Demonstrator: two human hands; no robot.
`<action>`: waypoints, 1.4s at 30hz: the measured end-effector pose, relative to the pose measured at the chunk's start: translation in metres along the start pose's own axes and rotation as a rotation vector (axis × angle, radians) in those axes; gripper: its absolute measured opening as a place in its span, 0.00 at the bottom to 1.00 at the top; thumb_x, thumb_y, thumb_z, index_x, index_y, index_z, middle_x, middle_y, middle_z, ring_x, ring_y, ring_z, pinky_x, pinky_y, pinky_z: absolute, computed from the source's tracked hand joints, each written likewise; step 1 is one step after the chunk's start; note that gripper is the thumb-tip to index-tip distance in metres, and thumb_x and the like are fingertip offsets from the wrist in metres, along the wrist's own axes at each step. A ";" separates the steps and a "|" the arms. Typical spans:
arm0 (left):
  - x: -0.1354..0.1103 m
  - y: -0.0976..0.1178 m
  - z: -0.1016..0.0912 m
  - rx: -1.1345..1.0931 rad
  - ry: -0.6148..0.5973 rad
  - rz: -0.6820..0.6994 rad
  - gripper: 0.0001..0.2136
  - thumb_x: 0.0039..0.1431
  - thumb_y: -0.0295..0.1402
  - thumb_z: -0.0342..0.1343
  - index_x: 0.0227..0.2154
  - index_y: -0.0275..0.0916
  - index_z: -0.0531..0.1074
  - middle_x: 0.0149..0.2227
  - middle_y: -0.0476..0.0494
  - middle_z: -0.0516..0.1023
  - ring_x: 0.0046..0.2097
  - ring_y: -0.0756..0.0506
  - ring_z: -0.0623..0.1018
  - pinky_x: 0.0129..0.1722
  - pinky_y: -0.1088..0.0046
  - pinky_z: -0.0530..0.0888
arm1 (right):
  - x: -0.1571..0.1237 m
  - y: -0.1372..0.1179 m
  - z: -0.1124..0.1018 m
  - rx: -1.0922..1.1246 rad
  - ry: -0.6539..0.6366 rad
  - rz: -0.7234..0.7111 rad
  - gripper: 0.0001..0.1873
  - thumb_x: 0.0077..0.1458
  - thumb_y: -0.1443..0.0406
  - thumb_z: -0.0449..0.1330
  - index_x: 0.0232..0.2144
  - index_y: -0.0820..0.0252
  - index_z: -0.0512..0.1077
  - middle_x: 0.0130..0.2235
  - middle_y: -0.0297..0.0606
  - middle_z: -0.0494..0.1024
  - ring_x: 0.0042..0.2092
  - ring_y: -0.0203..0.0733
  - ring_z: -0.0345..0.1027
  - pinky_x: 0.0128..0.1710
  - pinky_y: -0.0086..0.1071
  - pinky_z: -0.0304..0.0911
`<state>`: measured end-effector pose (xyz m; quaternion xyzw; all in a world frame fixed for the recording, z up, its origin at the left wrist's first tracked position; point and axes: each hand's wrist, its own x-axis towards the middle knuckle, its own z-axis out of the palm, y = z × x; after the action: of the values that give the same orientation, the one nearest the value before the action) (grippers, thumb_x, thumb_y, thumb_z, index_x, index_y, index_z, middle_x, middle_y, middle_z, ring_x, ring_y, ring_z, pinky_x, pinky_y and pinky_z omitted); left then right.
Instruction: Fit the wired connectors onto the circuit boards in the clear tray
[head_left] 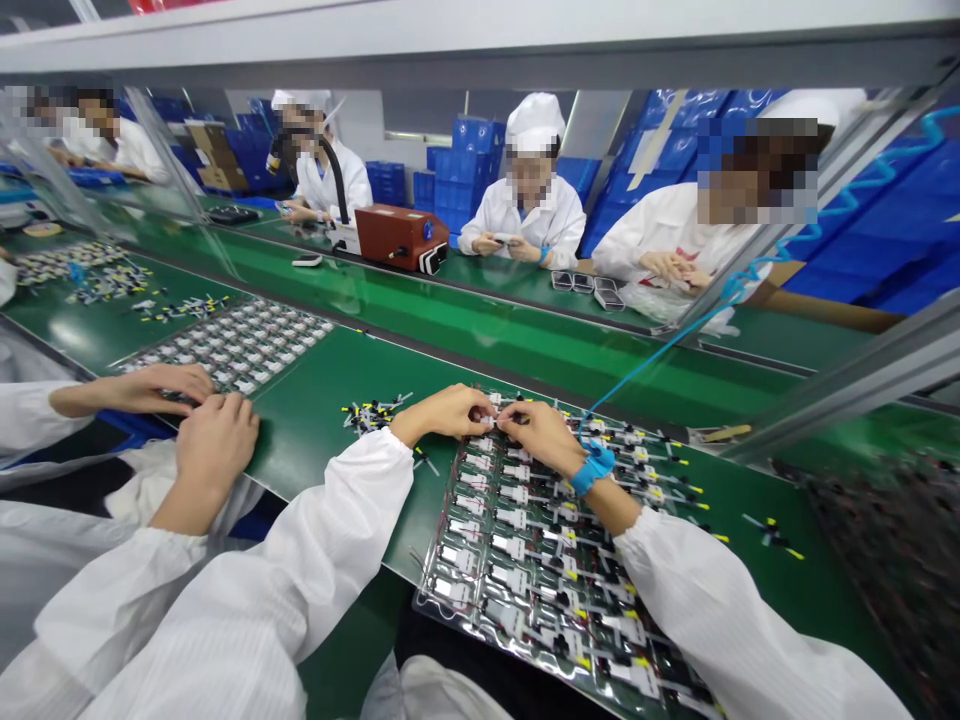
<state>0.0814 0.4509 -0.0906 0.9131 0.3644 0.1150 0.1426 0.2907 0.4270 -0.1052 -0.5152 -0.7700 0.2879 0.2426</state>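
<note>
My left hand (454,410) pinches at a small white electronic part (489,420) at the far left corner of a clear plastic tray (429,598). Close against it, my right hand (538,430) has its thumb and fingertips pressed together; what lies between them is too small to make out. Around my right wrist sits a blue wrist strap (592,468) with a blue cord. Rows of white parts with thin wires fill the tray, many with black pieces and yellow-tipped strips. Left of my hands lies a loose pile of black pieces with yellow-tipped strips (371,413).
A co-worker's hands (214,440) are at another filled tray (240,340) to the left. A loose piece (772,535) lies at right. Beyond the green conveyor (465,330), several people in white work near a red-brown machine (401,238). A metal frame post (802,235) slants at right.
</note>
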 end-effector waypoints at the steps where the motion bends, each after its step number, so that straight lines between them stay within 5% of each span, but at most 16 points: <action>1: 0.000 0.000 0.000 0.003 0.002 -0.001 0.12 0.58 0.32 0.60 0.43 0.37 0.81 0.37 0.44 0.84 0.36 0.47 0.79 0.38 0.75 0.69 | 0.000 0.001 0.000 0.002 0.000 -0.002 0.12 0.55 0.61 0.58 0.34 0.58 0.80 0.25 0.33 0.79 0.29 0.41 0.73 0.35 0.32 0.65; 22: 0.001 0.002 0.002 0.042 0.016 0.010 0.12 0.58 0.33 0.60 0.43 0.39 0.81 0.37 0.44 0.84 0.37 0.47 0.80 0.39 0.75 0.69 | 0.003 0.002 0.004 -0.026 0.013 -0.006 0.10 0.57 0.62 0.59 0.34 0.56 0.81 0.26 0.32 0.80 0.29 0.40 0.73 0.33 0.30 0.63; 30: 0.000 -0.001 -0.001 0.061 -0.032 0.036 0.12 0.61 0.33 0.60 0.46 0.38 0.80 0.40 0.43 0.84 0.39 0.47 0.79 0.41 0.75 0.69 | 0.004 -0.009 0.000 -0.126 0.007 0.023 0.07 0.55 0.64 0.63 0.34 0.54 0.82 0.33 0.34 0.84 0.39 0.44 0.78 0.39 0.32 0.67; 38: -0.009 0.007 -0.013 0.157 -0.009 0.035 0.14 0.62 0.36 0.62 0.49 0.42 0.80 0.48 0.40 0.80 0.52 0.41 0.74 0.57 0.66 0.67 | -0.019 -0.017 -0.046 -0.275 0.059 -0.032 0.15 0.54 0.63 0.63 0.44 0.52 0.82 0.49 0.41 0.83 0.52 0.56 0.76 0.51 0.43 0.68; 42: -0.037 -0.014 -0.046 0.161 0.185 -0.300 0.19 0.65 0.32 0.54 0.58 0.43 0.73 0.54 0.40 0.78 0.54 0.42 0.75 0.58 0.66 0.68 | -0.045 -0.008 -0.083 -0.208 0.041 -0.029 0.15 0.54 0.54 0.62 0.40 0.51 0.83 0.46 0.38 0.84 0.40 0.51 0.78 0.42 0.41 0.70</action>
<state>0.0323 0.4432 -0.0565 0.8426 0.5158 0.1466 0.0504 0.3569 0.3988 -0.0430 -0.5320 -0.7980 0.1924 0.2078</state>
